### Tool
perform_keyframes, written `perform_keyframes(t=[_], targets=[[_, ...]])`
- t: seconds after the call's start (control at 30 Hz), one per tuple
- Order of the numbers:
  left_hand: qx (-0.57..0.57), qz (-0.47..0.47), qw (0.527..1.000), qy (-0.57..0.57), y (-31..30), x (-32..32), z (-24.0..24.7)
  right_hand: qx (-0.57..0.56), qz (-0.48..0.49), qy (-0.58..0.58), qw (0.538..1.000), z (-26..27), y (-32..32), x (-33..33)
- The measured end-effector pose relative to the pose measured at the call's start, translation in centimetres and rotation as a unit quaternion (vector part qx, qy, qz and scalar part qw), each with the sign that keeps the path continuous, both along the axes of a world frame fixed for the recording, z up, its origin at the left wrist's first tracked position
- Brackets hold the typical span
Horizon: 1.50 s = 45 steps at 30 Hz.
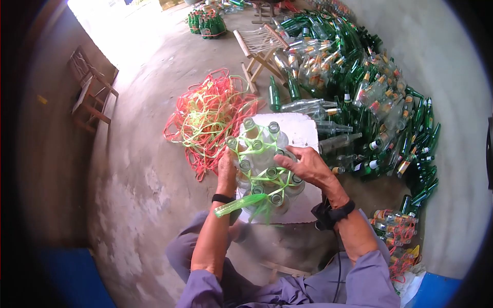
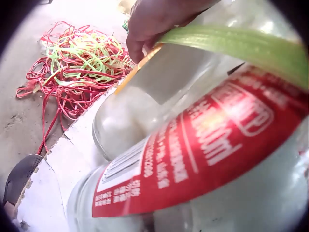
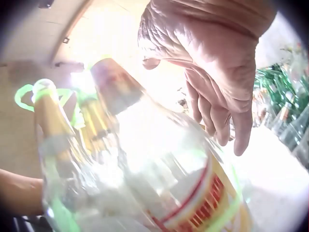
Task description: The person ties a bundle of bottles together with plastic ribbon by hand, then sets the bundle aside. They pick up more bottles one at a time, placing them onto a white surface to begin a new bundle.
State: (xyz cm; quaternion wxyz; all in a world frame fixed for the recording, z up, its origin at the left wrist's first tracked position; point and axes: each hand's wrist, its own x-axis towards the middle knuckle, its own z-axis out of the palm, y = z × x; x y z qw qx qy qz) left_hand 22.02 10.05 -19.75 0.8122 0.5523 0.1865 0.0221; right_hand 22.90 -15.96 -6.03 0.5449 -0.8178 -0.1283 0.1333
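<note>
A bundle of clear glass bottles [image 1: 275, 138], laced round the necks with green plastic strap [image 1: 272, 177], stands on a white slab [image 1: 303, 128]. A wide loose end of strap hangs toward the person. My left hand [image 1: 226, 169] holds the bundle's left side; in the left wrist view its fingers [image 2: 140, 41] curl at a bottle beside the strap. On the other side is my right hand [image 1: 308, 167], its thumb by a bottle mouth. The right wrist view shows that hand's fingers [image 3: 212, 113] extended downward beside a bottle with a red and yellow label [image 3: 207, 203].
A tangled heap of red and green strap [image 1: 208, 120] lies on the floor beyond the slab. Green and clear bottles [image 1: 359, 97] pile along the right wall. A folding stool [image 1: 262, 51], a tied group of green bottles [image 1: 208, 25] and a wooden chair [image 1: 92, 100] stand farther off.
</note>
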Motion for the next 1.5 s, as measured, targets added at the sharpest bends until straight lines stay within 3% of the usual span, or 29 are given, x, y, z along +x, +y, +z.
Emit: perform_keyframes(t=[0.07, 0.2, 0.27, 0.33, 0.4, 0.53, 0.6, 0.73, 0.87, 0.97, 1.5], targets=[[0.016, -0.001, 0.999, -0.028, 0.1, -0.2, 0.5, -0.171, 0.027, 0.024, 0.985, 1.3, 1.2, 0.7], [0.032, 0.053, 0.996, 0.057, -0.1, -0.8, 4.1, -0.25, 0.025, 0.037, 0.967, 2.1, 2.6, 1.7], [0.044, 0.051, 0.997, -0.048, -0.3, -1.3, 6.0, -0.254, 0.014, 0.014, 0.967, 2.1, 2.9, 1.8], [0.025, -0.002, 0.998, -0.052, -0.9, -2.4, 10.1, -0.259, 0.002, -0.007, 0.966, 1.6, 3.1, 2.0], [0.034, -0.016, 0.994, -0.103, -2.9, -3.1, 12.5, -0.251, 0.016, -0.006, 0.968, 1.1, 2.9, 2.4], [0.051, -0.03, 0.985, -0.16, -4.2, -3.4, 11.9, -0.22, 0.058, -0.009, 0.974, 1.2, 1.4, 2.2], [0.068, -0.034, 0.987, -0.143, -3.8, -3.4, 11.6, -0.111, 0.059, 0.041, 0.991, 1.2, 0.8, 1.6], [0.04, -0.024, 0.993, -0.109, -4.2, -3.0, 10.4, -0.057, 0.064, 0.077, 0.993, 2.0, 0.6, 1.1], [0.037, 0.041, 0.99, -0.13, -5.3, -2.6, 9.4, -0.089, 0.084, 0.096, 0.988, 1.2, -0.1, 1.8], [0.116, 0.04, 0.983, -0.134, -5.0, -2.5, 8.7, -0.101, 0.088, 0.103, 0.986, 1.9, 0.0, 1.8], [0.136, 0.036, 0.983, -0.116, -4.8, -2.4, 8.1, -0.053, 0.059, 0.149, 0.986, 2.6, -0.9, 1.4]])
